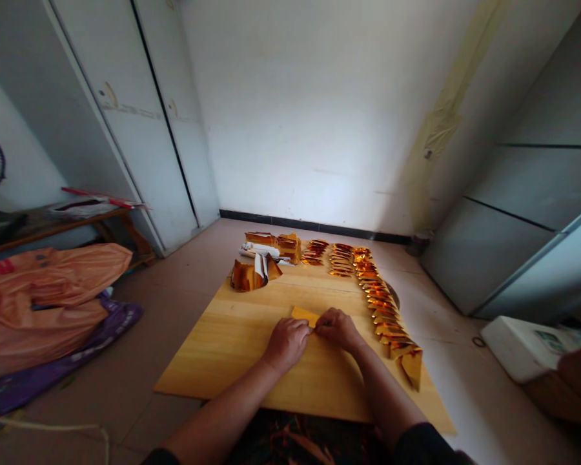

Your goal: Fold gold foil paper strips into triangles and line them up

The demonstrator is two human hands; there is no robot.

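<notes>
Gold sheet (pixel 304 314) is pinched at its near edge by left hand (pixel 288 340) and right hand (pixel 339 328). It's held at the wooden board (pixel 242 329), between and just beyond both, neither clearly nearer; long axis can't be told.

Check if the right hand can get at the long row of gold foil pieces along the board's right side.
Likely yes: the row lies on the right hand's own side, with no visible obstacle between. It's pinching the gold sheet, so it would probably need to let go.
</notes>
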